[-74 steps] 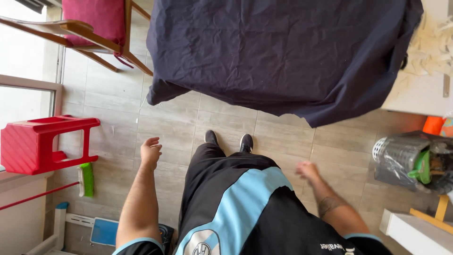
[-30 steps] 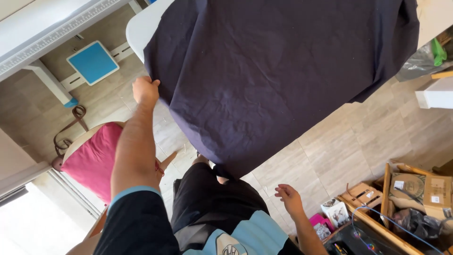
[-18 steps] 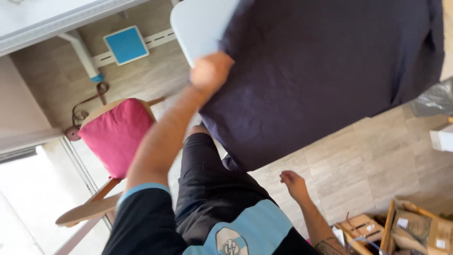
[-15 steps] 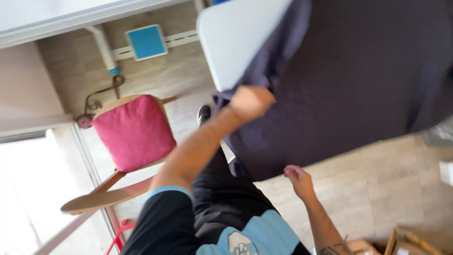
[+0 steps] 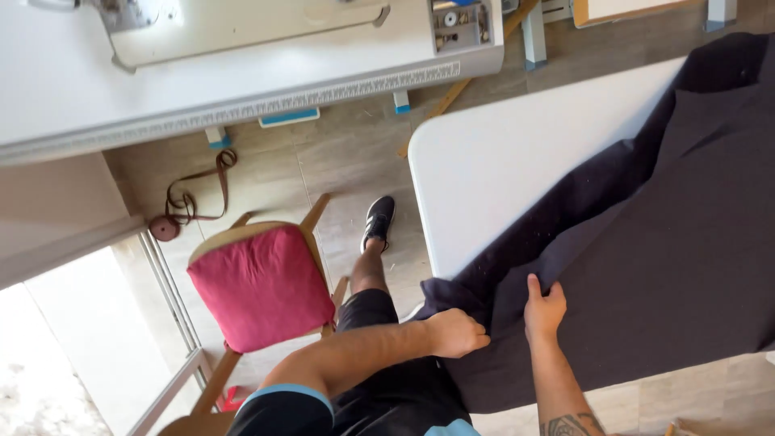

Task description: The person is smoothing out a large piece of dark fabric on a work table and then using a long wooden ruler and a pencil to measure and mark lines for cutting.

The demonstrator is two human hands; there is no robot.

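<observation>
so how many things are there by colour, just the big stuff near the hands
dark navy: 1, large navy fabric sheet
white: 2, white rectangular table, white sewing-machine bench
pink: 1, wooden chair with pink cushion
black: 1, black sneaker
total: 5

one dark cloth (image 5: 646, 242), two tables (image 5: 517, 153), one chair (image 5: 258, 282)
</observation>
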